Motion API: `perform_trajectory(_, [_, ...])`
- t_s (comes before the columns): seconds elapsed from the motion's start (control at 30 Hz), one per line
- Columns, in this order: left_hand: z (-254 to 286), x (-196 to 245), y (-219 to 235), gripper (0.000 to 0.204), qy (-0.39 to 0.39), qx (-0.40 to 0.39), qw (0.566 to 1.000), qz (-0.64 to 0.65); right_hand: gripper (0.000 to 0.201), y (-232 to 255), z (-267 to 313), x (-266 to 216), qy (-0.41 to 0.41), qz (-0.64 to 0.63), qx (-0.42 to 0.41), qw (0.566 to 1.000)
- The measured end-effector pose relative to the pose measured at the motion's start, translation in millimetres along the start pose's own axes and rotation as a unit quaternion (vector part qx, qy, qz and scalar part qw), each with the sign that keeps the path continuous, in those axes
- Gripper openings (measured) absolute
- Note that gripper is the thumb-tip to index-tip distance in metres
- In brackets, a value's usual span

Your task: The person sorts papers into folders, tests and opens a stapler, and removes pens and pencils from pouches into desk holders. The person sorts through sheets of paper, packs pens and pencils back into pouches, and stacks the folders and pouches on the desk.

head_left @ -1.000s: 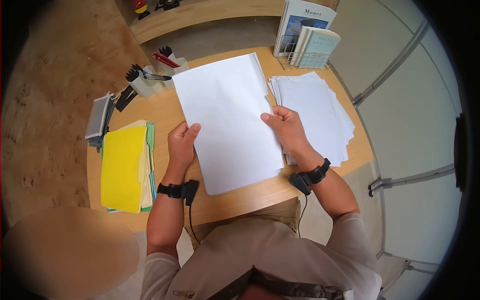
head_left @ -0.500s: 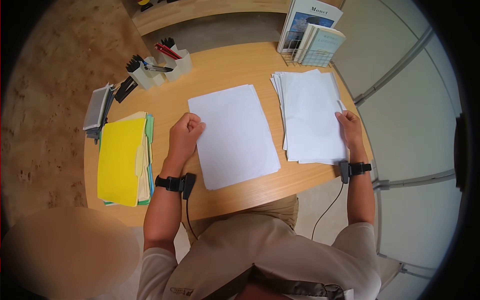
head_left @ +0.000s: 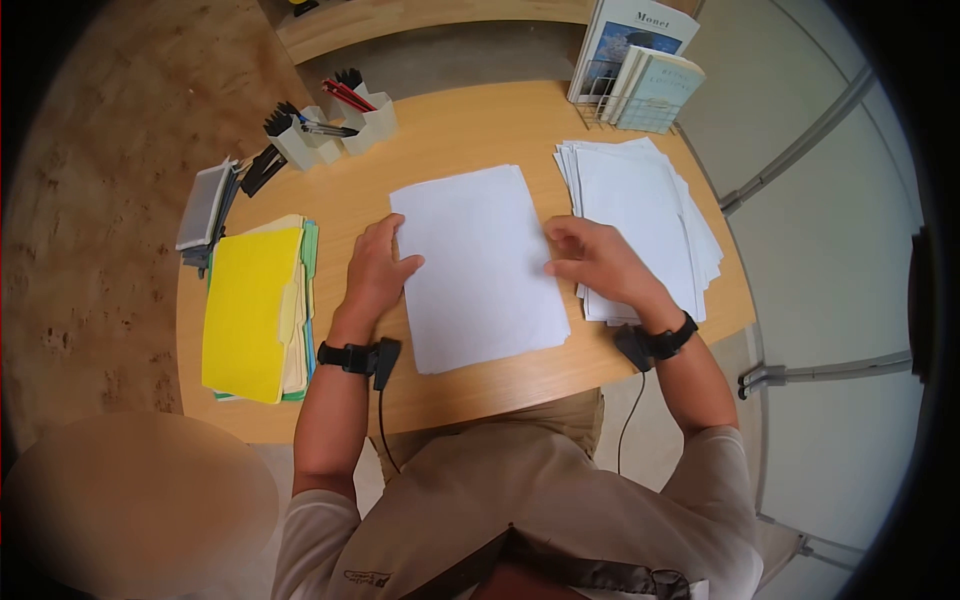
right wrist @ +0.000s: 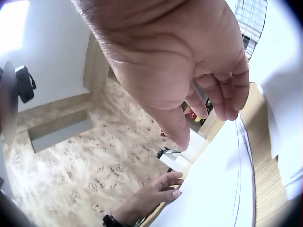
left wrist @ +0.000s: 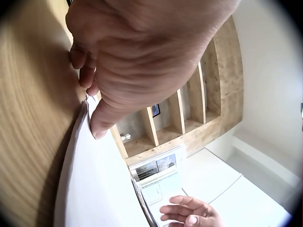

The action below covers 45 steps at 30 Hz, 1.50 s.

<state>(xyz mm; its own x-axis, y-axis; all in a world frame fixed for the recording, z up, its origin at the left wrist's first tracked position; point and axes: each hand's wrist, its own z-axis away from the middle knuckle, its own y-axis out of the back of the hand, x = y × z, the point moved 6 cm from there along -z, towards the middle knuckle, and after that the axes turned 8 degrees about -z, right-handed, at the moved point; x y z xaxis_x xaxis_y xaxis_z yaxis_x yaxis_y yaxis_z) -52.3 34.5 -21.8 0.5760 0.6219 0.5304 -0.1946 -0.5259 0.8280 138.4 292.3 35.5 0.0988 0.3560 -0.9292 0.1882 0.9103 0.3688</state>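
Observation:
A stack of white paper (head_left: 480, 270) lies in the middle of the desk. My left hand (head_left: 380, 268) is at its left edge, fingers along the side; in the left wrist view the thumb (left wrist: 100, 124) rests against the top sheet. Across the stack, my right hand (head_left: 603, 260) hovers by the right edge, its fingers and thumb spread apart with nothing between them. In the right wrist view its fingertips (right wrist: 231, 114) point down close over the paper's edge. A second, fanned pile of white paper (head_left: 635, 190) lies to the right, partly hidden behind the right hand.
Yellow folders (head_left: 250, 315) lie stacked at the left, with a grey tray-like item (head_left: 205, 205) behind them. Pen holders (head_left: 370, 125) stand at the back left. A wire rack (head_left: 600, 110) with books (head_left: 655, 90) stands at the back right. Whiteboard panels border the desk's right side.
Both hands first held raised paper over the middle, which then lay flat. My right hand went to the right pile and has come back to the middle stack's right edge; the left fingers have straightened.

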Motion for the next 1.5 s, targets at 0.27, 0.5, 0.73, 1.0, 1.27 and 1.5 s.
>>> perform_trajectory(0.27, [1, 4, -5, 0.040, -0.038, -0.049, 0.997, 0.054, 0.062, -56, -23, 16, 0.055, 0.292, -0.054, 0.953])
perform_trajectory(0.5, [3, 10, -3, 0.033, -0.042, -0.033, 0.997, 0.062, 0.068, -45, -32, 14, 0.042, 0.244, 0.013, 0.969])
perform_trajectory(0.73, [3, 5, -4, 0.032, -0.034, -0.036, 0.996, 0.078, 0.080, -37, -50, 35, -0.102, 0.035, -0.025, 0.994])
perform_trajectory(1.0, [5, 6, -3, 0.029, -0.056, -0.028, 0.996, 0.071, 0.088, -36, -81, 18, -0.024, 0.225, 0.034, 0.974])
perform_trajectory(1.27, [5, 5, -4, 0.028, -0.057, -0.034, 0.995, 0.074, 0.081, -35, -107, 31, -0.025, 0.262, 0.057, 0.963])
perform_trajectory(1.5, [5, 6, -1, 0.032, -0.063, -0.028, 0.995, 0.077, 0.061, -34, -94, 11, 0.013, 0.114, 0.171, 0.979])
